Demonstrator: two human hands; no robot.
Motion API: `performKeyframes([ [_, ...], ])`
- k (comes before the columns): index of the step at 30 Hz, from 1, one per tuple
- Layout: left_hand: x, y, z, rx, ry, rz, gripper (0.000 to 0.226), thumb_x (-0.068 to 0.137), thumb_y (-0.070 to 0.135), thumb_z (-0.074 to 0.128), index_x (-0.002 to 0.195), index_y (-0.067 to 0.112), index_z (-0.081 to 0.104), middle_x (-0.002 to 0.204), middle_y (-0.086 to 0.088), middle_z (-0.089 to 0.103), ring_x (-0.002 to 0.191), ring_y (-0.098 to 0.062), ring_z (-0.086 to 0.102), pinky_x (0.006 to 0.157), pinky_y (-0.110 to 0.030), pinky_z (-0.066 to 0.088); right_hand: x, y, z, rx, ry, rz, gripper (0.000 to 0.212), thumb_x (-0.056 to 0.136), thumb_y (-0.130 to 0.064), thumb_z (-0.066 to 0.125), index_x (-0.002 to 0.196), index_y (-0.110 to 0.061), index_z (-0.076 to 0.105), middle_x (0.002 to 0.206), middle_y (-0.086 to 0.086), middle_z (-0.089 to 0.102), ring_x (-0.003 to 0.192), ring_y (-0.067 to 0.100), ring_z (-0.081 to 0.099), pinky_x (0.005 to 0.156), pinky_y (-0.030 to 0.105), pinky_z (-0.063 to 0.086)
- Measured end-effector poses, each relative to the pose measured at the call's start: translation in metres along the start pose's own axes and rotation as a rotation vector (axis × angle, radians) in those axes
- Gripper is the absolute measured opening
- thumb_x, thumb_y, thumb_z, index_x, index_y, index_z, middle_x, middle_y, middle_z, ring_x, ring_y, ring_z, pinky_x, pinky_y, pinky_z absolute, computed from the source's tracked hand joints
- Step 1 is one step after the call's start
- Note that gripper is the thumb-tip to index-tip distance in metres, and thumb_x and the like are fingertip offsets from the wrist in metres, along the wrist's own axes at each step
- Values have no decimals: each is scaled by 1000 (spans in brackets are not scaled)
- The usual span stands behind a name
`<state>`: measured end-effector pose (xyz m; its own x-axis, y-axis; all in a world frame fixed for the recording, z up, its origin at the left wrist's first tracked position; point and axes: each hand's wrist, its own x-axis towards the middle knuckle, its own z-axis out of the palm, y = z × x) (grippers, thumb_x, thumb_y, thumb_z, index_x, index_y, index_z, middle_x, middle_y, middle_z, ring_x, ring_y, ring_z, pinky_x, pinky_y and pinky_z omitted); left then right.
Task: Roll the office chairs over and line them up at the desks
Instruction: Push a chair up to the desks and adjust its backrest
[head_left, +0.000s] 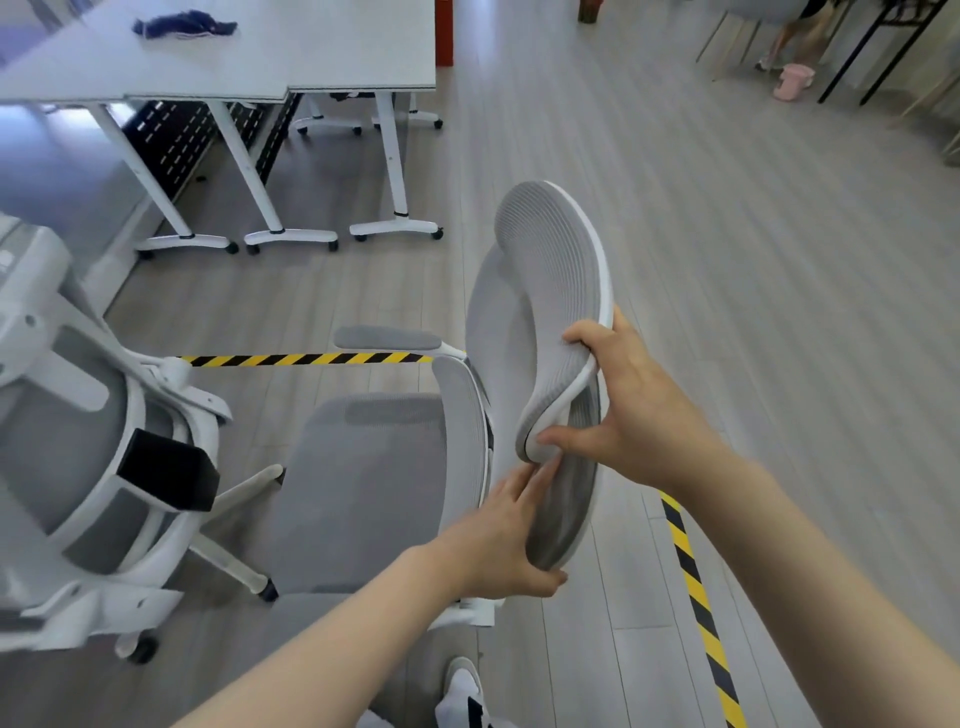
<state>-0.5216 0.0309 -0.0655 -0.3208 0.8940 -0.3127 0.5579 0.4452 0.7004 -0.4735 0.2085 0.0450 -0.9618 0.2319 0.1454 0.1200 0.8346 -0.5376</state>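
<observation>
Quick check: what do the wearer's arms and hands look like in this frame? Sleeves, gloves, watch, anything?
Both forearms are bare to the frame edge: no sleeves visible. The left hand and right hand wear no gloves, and no rings, watch or wristband show.
</observation>
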Motion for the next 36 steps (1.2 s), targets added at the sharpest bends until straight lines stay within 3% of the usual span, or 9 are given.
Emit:
performKeyframes([
  [6,-12,-13,-8,1,-3,-22,116,79,48,71,142,55,-26,155,29,-9,138,-19,34,107,-35,44,7,-15,10,35,40,-16,76,63,-41,86,122,-37,37,123,-7,33,96,15,46,75,24,44],
  [12,-13,-19,-3,55,67,-51,112,83,47,66,144,50,-28,158,24,-21,149,-16,13,114,-42,36,17,-18,11,-2,5,-30,67,69,-43,83,120,-38,39,119,-8,35,93,16,49,66,10,37],
  [19,-4,-16,0,4,126,-78,107,86,37,62,147,46,-25,158,24,-18,150,-16,5,117,-40,31,32,-16,8,-64,-11,-33,67,71,-44,82,122,-37,39,119,-6,38,88,15,49,60,11,34],
  [21,0,-16,1,0,131,-86,107,86,38,62,146,46,-26,158,23,-19,149,-16,5,118,-40,31,35,-11,8,-40,-16,-45,68,71,-44,81,123,-38,38,122,-7,38,90,14,50,65,13,40],
  [23,3,-15,3,-8,148,-94,107,86,38,62,146,46,-26,158,23,-19,150,-15,4,118,-40,29,33,-4,9,102,-20,-58,70,75,-38,80,130,-42,37,132,-10,39,106,9,53,82,19,48],
  [28,8,-11,7,-16,142,-91,106,86,35,63,150,43,-21,160,21,-19,150,-12,-1,119,-38,27,17,32,26,613,133,79,76,93,6,52,152,-30,22,149,-8,45,134,7,47,109,31,43],
  [32,10,-5,12,27,113,-97,104,87,39,62,151,38,-20,160,18,-19,150,-11,-2,117,-39,31,21,45,42,443,110,185,71,89,-19,67,148,-27,28,141,-14,44,130,6,45,106,39,46],
  [34,12,-5,12,31,114,-98,104,87,40,61,152,35,-20,161,16,-20,150,-11,-3,118,-37,28,28,52,45,327,199,198,74,84,-32,70,146,-26,29,141,-8,38,131,14,41,105,39,46],
  [36,13,-7,14,22,113,-94,105,87,41,61,151,36,-22,161,16,-21,150,-10,-3,119,-35,25,36,67,46,235,256,293,85,78,-49,67,149,-30,24,151,1,29,142,24,28,110,51,38],
])
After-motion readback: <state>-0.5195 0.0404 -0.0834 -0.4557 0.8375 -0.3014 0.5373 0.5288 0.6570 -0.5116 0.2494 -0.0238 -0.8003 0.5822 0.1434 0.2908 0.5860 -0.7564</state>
